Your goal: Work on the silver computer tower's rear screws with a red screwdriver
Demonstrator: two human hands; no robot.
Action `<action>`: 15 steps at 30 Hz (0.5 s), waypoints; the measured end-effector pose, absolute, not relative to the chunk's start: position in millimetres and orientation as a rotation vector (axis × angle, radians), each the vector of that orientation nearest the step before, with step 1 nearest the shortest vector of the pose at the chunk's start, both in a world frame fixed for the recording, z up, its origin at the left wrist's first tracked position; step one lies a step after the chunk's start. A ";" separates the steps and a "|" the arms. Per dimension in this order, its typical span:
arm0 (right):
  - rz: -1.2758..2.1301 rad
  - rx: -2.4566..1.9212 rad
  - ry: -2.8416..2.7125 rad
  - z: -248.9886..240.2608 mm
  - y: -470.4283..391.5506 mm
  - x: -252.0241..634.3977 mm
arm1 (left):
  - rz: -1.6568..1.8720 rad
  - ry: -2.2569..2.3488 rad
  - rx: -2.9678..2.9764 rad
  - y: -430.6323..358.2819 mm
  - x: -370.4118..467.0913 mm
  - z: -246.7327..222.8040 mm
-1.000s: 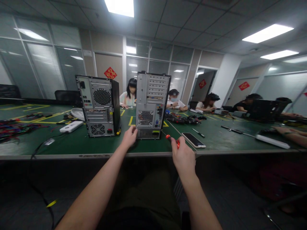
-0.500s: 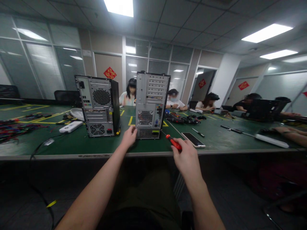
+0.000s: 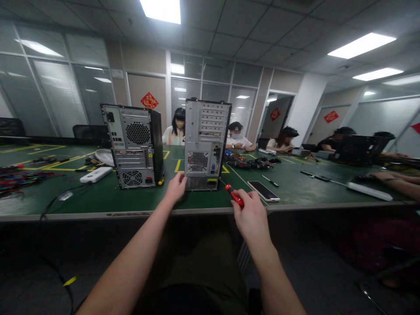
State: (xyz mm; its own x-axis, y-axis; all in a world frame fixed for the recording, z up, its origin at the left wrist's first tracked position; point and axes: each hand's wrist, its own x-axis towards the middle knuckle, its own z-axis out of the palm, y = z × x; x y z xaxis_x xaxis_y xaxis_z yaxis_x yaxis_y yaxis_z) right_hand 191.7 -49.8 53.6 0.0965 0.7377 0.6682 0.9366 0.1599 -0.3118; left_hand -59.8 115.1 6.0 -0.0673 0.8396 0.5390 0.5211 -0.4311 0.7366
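We see our left hand (image 3: 176, 187) resting against the lower left corner of the tower (image 3: 206, 144); our right hand (image 3: 251, 214) grips a screwdriver (image 3: 235, 195); a phone (image 3: 263, 191) lies just beyond it.

A: Access routes on the worktop (image 3: 98, 197)?
B: Open strip between the two computer towers (image 3: 133, 146) (image 3: 205, 144) (narrow). Right side: phone (image 3: 263, 191) and cable pile (image 3: 256, 164) obstruct; front edge is bare.
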 end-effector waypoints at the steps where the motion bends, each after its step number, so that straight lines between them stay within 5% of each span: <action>1: -0.335 -1.627 -1.685 53.2 -50.0 192.7 | 1.497 1.468 1.909 115.1 -59.8 6.2; 15: -0.045 -1.673 -1.575 61.2 -50.6 190.1 | 1.499 1.498 1.905 112.6 -59.1 8.9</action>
